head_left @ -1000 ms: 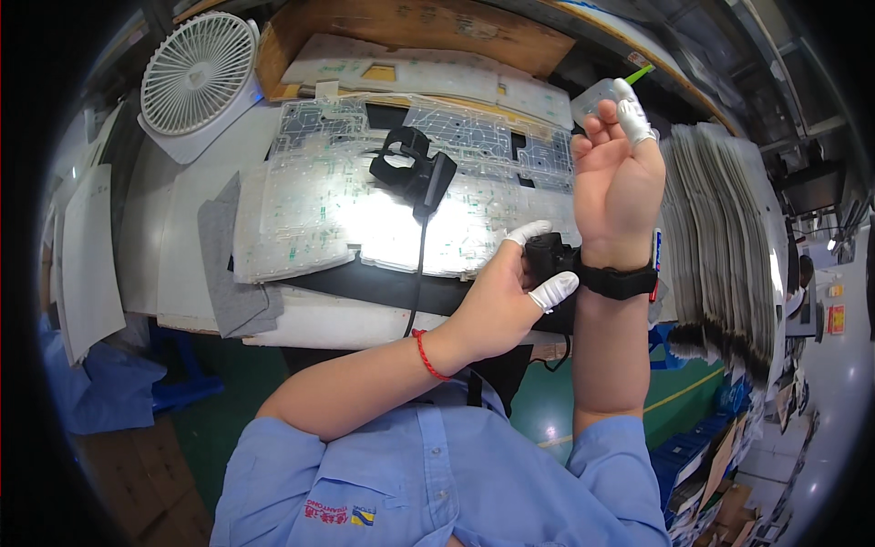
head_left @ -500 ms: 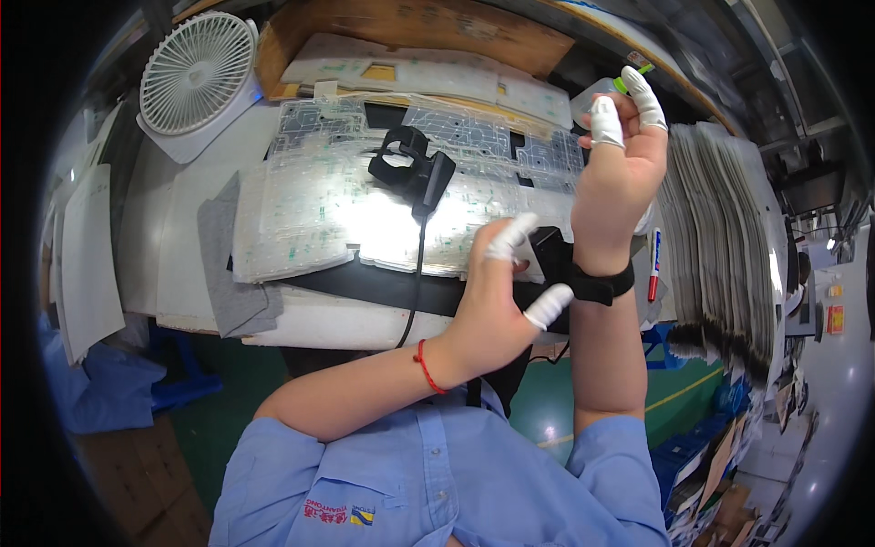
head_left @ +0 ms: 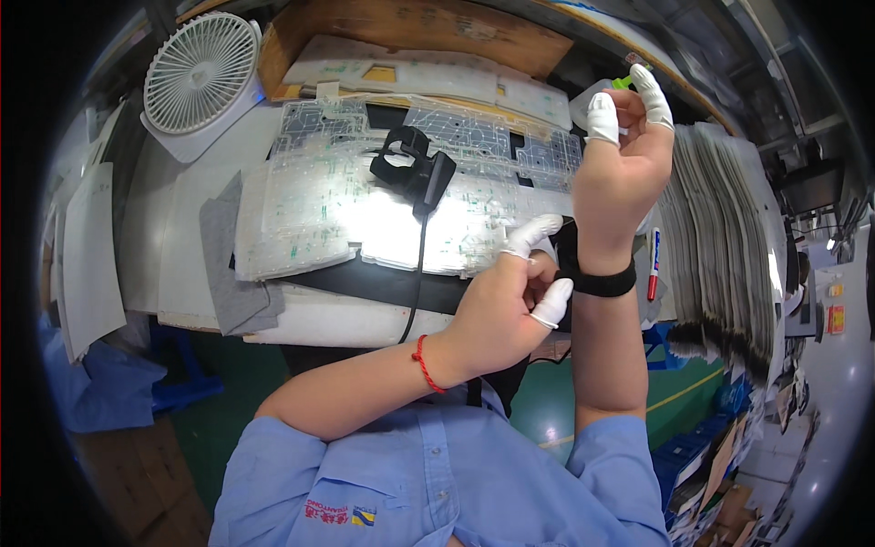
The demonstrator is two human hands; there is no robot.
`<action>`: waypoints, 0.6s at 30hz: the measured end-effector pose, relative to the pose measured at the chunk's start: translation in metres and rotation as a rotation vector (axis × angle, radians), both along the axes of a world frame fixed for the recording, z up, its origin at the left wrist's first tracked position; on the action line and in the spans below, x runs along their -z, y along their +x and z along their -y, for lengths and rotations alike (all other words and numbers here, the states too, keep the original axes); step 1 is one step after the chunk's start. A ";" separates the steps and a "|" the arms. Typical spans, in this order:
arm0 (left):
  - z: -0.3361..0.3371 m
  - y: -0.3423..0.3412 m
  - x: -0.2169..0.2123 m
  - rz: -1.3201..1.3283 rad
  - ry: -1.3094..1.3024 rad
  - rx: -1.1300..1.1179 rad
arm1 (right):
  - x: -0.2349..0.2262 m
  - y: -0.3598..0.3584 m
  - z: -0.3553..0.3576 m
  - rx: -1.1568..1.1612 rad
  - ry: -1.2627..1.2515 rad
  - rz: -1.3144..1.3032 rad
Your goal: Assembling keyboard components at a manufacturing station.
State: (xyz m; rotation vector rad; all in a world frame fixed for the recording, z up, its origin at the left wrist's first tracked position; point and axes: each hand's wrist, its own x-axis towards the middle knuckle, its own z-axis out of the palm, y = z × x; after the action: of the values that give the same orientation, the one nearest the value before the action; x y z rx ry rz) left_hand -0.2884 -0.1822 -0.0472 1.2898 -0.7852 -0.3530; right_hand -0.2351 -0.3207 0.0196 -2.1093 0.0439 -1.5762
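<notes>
Three o'clock: the partly spread left hand (head_left: 504,305) seemingly adjusts the half-curled right hand's (head_left: 622,178) wrist strap (head_left: 609,283), next needing a pinch.

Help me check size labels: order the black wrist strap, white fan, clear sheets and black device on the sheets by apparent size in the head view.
1. Clear sheets
2. White fan
3. Black device
4. Black wrist strap
</notes>
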 end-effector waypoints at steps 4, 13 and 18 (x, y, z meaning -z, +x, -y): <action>-0.006 0.006 0.015 -0.315 -0.144 0.084 | -0.013 -0.009 0.010 -0.423 0.826 -0.118; -0.004 0.002 0.005 -0.141 -0.050 0.124 | -0.008 -0.006 0.018 -0.802 1.433 -0.253; 0.001 0.009 -0.006 0.385 -0.088 -0.126 | -0.007 -0.003 0.014 -0.731 1.367 -0.227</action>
State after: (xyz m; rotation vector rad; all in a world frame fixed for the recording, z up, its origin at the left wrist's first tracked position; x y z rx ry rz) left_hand -0.2797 -0.1827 -0.0416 1.3345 -1.0247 0.0350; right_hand -0.2382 -0.3348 0.0264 -0.9687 0.2926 -0.5034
